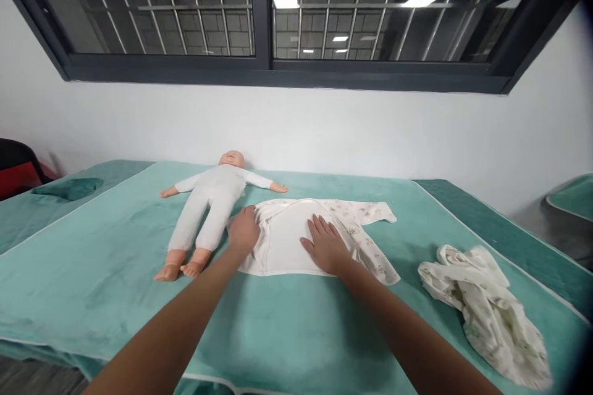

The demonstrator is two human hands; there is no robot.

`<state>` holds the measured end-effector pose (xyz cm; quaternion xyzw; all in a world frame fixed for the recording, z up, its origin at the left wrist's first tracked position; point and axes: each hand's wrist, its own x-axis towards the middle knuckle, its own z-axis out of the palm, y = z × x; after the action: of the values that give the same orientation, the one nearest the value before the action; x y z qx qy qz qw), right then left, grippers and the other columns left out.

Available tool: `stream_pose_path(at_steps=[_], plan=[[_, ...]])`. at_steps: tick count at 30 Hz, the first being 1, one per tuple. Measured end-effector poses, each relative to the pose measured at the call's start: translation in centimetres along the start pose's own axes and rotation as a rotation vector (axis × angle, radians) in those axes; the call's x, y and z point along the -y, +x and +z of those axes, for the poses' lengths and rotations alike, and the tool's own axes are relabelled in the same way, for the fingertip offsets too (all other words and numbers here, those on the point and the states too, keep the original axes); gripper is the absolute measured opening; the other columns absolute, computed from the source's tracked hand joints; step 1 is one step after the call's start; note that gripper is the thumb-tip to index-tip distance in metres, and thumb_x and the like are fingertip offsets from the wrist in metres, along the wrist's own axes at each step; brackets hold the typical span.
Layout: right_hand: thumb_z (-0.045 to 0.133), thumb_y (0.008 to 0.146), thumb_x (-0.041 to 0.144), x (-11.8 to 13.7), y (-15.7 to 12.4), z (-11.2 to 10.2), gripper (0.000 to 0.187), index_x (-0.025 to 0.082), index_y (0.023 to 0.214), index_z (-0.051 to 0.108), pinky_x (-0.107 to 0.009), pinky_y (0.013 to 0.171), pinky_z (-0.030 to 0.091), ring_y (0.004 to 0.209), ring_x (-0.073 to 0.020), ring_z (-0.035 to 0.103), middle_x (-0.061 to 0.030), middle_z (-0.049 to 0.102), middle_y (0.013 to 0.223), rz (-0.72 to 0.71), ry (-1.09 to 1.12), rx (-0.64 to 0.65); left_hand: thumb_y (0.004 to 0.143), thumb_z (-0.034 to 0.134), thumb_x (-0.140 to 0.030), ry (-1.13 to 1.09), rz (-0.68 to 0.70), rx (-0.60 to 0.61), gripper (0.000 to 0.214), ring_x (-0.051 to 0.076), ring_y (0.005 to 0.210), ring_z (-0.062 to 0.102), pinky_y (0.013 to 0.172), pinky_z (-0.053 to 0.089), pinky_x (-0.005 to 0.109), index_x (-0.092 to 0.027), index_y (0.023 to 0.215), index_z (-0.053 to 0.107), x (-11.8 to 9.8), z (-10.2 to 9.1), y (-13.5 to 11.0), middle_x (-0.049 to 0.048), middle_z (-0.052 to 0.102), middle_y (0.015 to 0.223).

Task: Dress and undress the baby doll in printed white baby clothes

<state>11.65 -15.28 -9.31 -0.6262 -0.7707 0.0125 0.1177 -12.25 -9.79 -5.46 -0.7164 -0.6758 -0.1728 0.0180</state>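
A white baby garment (287, 241) with a small print lies spread flat on the teal blanket (115, 271), one sleeve stretched to the right. My left hand (243, 229) rests on the garment's left edge, fingers curled over the cloth. My right hand (324, 244) lies flat on the garment's right half, fingers stretched out. A baby doll (210, 200) in a white suit lies on its back just left of the garment, arms out, feet toward me.
A crumpled printed garment (486, 308) lies at the right on the blanket. A dark green cloth (69, 188) sits at the far left. A white wall and a barred window (259, 9) stand behind the bed. Another teal surface (574, 197) shows at the right edge.
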Motion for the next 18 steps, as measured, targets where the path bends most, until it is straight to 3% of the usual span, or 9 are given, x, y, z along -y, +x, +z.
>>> stream_pose_path(at_steps=[4,7,9,14,18], plan=[[0.02,0.101,0.052,0.7,1.2,0.2,0.069,0.007,0.153,0.028,-0.041,0.121,0.014,0.15,-0.0239,0.016,-0.0133,0.019,0.162,-0.016,0.019,-0.039,0.083,0.046,-0.009,0.042,0.097,0.137,0.048,0.027,0.113,0.062,0.088,0.048,0.036,-0.019,0.129,0.049,1.7,-0.4,1.2,0.0132,0.064,0.125],[0.019,0.101,0.05,1.0,1.8,0.3,0.069,0.006,0.153,0.028,-0.039,0.122,0.013,0.15,-0.0224,0.016,-0.0127,0.02,0.162,-0.045,0.024,-0.041,0.084,0.045,-0.01,0.079,0.174,0.192,0.047,0.028,0.102,0.067,0.085,0.049,0.038,-0.02,0.129,0.052,2.2,-1.2,1.9,0.0131,0.069,0.114],[0.019,0.101,0.05,1.0,2.0,0.4,0.068,0.006,0.153,0.029,-0.039,0.122,0.013,0.15,-0.0219,0.016,-0.0123,0.02,0.162,-0.059,0.025,-0.052,0.086,0.04,-0.009,0.093,0.218,0.18,0.043,0.027,0.101,0.067,0.086,0.049,0.039,-0.021,0.124,0.056,2.2,-2.0,2.5,0.0124,0.07,0.11],[0.02,0.101,0.05,0.8,1.8,0.5,0.067,0.008,0.152,0.032,-0.04,0.122,0.013,0.15,-0.0217,0.017,-0.012,0.023,0.161,-0.06,0.033,-0.075,0.09,0.031,-0.005,0.094,0.39,0.002,0.045,0.022,0.141,0.037,0.113,0.033,0.039,-0.02,0.122,0.058,2.3,-2.7,3.8,0.0094,0.05,0.145],[0.021,0.101,0.05,0.9,1.8,0.4,0.066,0.009,0.152,0.032,-0.041,0.121,0.013,0.15,-0.0223,0.016,-0.0118,0.022,0.162,-0.062,0.044,-0.062,0.088,0.042,-0.009,0.118,0.385,-0.006,0.03,0.026,0.12,0.057,0.104,0.041,0.042,-0.019,0.101,0.067,2.4,-1.1,3.2,0.0129,0.068,0.115]])
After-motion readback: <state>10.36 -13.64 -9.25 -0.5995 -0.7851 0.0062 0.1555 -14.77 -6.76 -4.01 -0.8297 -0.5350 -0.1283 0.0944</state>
